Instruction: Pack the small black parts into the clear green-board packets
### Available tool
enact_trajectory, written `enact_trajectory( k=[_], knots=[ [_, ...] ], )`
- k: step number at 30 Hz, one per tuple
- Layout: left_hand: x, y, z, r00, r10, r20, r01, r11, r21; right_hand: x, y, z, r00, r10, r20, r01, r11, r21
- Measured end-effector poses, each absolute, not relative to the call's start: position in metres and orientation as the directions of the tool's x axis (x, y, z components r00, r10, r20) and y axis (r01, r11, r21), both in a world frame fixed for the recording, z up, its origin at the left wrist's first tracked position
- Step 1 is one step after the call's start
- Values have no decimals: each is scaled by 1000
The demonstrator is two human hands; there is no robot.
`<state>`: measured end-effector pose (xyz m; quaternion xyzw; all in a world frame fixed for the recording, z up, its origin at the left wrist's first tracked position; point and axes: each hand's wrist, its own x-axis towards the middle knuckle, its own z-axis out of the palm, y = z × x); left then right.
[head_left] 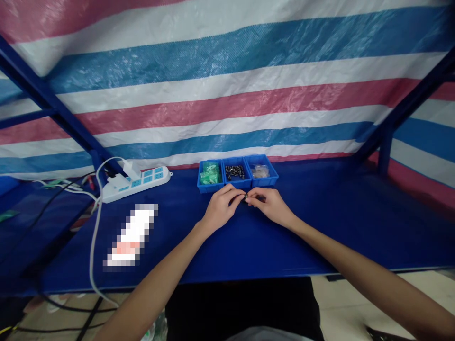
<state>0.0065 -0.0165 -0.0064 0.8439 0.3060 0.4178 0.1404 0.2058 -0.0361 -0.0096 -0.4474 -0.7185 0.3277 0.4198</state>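
Note:
My left hand (223, 207) and my right hand (269, 203) meet over the blue table, thumbs and fingertips pinched together. Between them is a small dark piece (245, 198), mostly covered by the fingers and too small to name. Both hands appear to grip it. Just beyond them stand three joined blue bins. The left bin (210, 189) holds green pieces in clear plastic, the middle bin (240, 183) holds many small black and silvery parts, and the right bin (266, 181) holds a clear bag of pale pieces.
A white power strip (149, 182) with plugs lies at the back left, and its white cable (95, 237) hangs over the front edge. A blurred-out white sheet (133, 234) lies left of my arm. Blue frame posts and striped sheeting (227, 104) enclose the table (355, 203).

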Motion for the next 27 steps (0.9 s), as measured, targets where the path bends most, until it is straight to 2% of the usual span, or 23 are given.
enact_trajectory(
  k=[9, 18, 27],
  knots=[
    [5, -19, -6, 525, 636, 566, 469, -771, 431, 206, -37, -10, -198, 915, 352, 382, 403, -832],
    [7, -22, -6, 584, 585, 562, 475, -808, 347, 205, -43, -2, -191, 885, 425, 401, 465, -789],
    [6, -19, -10, 583, 583, 566, 465, -811, 355, 206, -40, -6, -203, 909, 363, 291, 410, -864]
  ],
)
